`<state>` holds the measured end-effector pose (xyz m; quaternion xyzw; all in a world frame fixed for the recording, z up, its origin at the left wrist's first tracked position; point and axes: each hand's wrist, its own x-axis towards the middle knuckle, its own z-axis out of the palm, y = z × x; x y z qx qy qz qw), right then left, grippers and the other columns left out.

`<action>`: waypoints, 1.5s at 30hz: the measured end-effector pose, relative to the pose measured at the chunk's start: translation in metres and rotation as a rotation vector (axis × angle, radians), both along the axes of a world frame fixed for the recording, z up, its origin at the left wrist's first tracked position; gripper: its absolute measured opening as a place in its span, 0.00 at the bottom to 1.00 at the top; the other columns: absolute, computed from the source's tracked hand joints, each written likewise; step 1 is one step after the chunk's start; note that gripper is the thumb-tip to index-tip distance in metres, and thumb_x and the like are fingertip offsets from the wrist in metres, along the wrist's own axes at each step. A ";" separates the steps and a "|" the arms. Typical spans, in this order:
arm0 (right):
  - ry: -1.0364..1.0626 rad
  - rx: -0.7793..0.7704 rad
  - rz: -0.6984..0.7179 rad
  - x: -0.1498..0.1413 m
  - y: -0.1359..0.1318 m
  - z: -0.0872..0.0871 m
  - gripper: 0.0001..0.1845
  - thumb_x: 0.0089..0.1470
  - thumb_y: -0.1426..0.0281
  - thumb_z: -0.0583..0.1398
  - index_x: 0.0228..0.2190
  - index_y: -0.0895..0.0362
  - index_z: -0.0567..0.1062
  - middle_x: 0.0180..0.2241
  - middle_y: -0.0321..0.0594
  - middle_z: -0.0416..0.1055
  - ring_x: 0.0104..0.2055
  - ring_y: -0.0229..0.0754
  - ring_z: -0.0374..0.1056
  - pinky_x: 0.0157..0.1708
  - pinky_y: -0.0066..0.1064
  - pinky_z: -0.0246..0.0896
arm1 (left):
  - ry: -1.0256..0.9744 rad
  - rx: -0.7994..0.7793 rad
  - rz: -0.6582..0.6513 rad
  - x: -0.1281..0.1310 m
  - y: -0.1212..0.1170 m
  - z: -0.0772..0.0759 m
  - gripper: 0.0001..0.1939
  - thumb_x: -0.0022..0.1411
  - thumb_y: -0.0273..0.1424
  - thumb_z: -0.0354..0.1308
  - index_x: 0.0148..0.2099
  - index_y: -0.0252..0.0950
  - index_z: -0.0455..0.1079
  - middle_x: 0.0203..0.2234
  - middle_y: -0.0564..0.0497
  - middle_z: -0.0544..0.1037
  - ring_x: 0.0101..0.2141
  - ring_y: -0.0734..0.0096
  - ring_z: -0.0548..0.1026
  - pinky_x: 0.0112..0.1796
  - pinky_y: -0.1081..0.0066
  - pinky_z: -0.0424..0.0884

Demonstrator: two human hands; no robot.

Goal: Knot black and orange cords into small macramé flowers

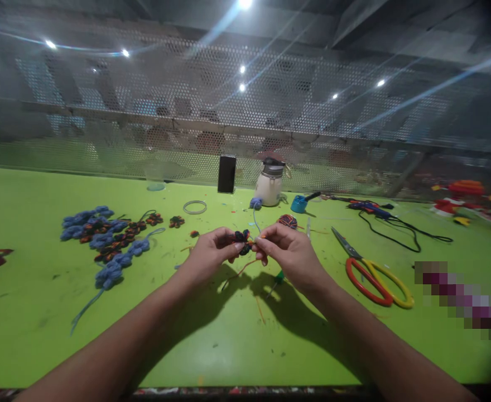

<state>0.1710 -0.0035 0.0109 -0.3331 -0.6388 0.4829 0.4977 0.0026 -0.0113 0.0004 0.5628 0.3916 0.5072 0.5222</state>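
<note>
Over the middle of the green table, my left hand (212, 248) pinches a small dark multicoloured crocheted flower (245, 235) between thumb and fingers. My right hand (290, 251) is closed at the flower's right edge, its fingertips on a thin blue yarn (256, 219). That strand runs up toward a small blue yarn ball (256, 203). An orange-red yarn end (240, 272) hangs below the flower. Partly hidden behind my right hand is a multicoloured yarn ball (288, 221). Beneath that hand lies a thin tool with a green handle (279, 276); its kind is unclear.
Blue and dark crocheted flowers (109, 274) lie at left. Open scissors (369, 274) with red and yellow handles rest at right, before a corded blue glue gun (370, 209). A phone (226, 174), white jug (269, 188), teal pot (299, 204) and ring (195, 207) stand or lie behind.
</note>
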 end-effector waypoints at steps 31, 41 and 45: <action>-0.490 0.325 -0.019 0.003 -0.018 0.006 0.08 0.53 0.71 0.56 0.24 0.59 0.70 0.22 0.35 0.65 0.25 0.35 0.59 0.27 0.27 0.54 | 0.170 0.197 0.303 -0.005 0.006 0.000 0.08 0.54 0.32 0.57 0.36 0.33 0.70 0.28 0.50 0.76 0.30 0.71 0.71 0.33 0.72 0.65; -0.589 0.168 0.409 0.014 -0.015 0.015 0.08 0.53 0.68 0.57 0.28 0.59 0.73 0.22 0.35 0.65 0.24 0.33 0.58 0.24 0.25 0.54 | -0.189 -0.084 0.251 -0.016 0.016 -0.003 0.11 0.46 0.31 0.64 0.35 0.33 0.72 0.27 0.52 0.74 0.25 0.77 0.67 0.28 0.75 0.61; -0.869 0.345 0.338 0.020 -0.008 0.008 0.07 0.52 0.72 0.56 0.28 0.59 0.75 0.24 0.38 0.70 0.26 0.36 0.62 0.28 0.28 0.56 | -0.229 -0.201 0.199 -0.014 0.013 -0.003 0.13 0.47 0.32 0.65 0.36 0.32 0.72 0.31 0.51 0.75 0.28 0.78 0.68 0.30 0.75 0.62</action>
